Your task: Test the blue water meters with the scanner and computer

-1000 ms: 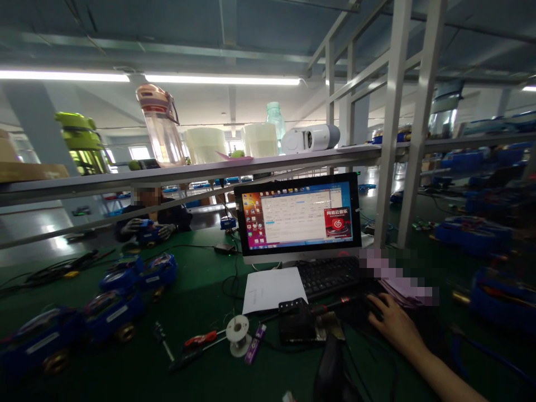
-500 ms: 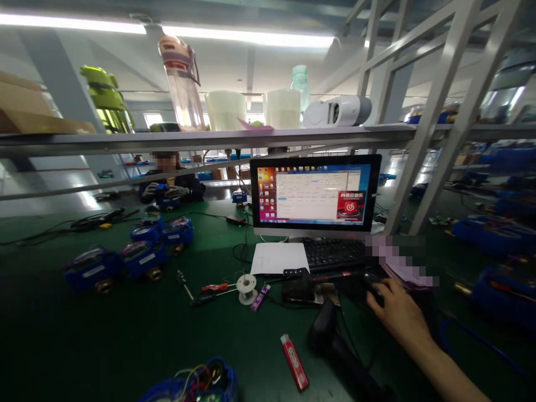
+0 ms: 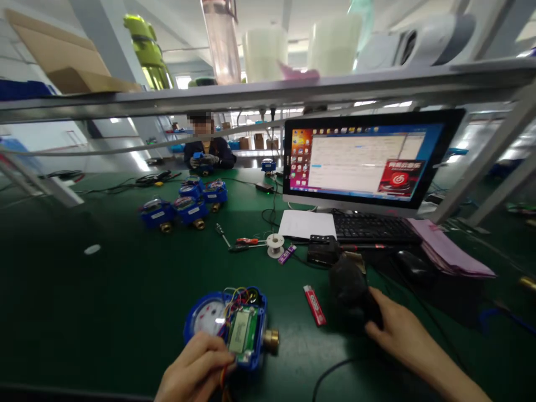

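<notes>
A blue water meter [image 3: 228, 326] with an open top, a small grey display and coloured wires lies on the green table near me. My left hand [image 3: 196, 373] grips its near edge, fingers curled round it. My right hand [image 3: 396, 332] closes on a black handheld scanner [image 3: 350, 295] standing to the right of the meter. A red lighter [image 3: 314, 297] lies between the two.
A monitor [image 3: 364, 162] and keyboard [image 3: 372, 229] stand at the right, with a mouse [image 3: 412, 263], pink papers [image 3: 448, 251], a solder spool [image 3: 275, 244] and screwdrivers [image 3: 245, 243]. Several blue meters [image 3: 184, 204] lie further back. A person [image 3: 208, 148] works opposite. A shelf [image 3: 268, 92] hangs overhead.
My view tilted down. My right hand left the mouse and took hold of the black scanner. My left hand came into view gripping the open blue meter.
</notes>
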{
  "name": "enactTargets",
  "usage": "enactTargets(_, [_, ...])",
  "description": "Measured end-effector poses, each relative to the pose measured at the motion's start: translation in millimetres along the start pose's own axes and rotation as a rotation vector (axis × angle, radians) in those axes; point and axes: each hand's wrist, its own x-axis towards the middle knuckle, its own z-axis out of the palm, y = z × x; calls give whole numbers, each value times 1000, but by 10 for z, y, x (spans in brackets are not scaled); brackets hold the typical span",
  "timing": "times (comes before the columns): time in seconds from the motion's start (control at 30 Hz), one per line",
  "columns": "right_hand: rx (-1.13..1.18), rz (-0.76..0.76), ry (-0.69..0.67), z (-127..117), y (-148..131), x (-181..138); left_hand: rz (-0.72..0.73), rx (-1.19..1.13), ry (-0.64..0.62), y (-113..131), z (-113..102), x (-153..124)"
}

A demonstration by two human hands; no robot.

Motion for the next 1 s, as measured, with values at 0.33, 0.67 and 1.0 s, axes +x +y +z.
enactTargets(0.33, [379,-529,-455,-54,-618,-136,0,30,-6,63,-36,29])
enactTargets(0.67, [395,-588,-463,-34,-647,-201,-5,35,-30,65,-53,38])
enactTargets(1.0, [36,-132,-177,6,-151,201,30,31,-50,8,-62,-1])
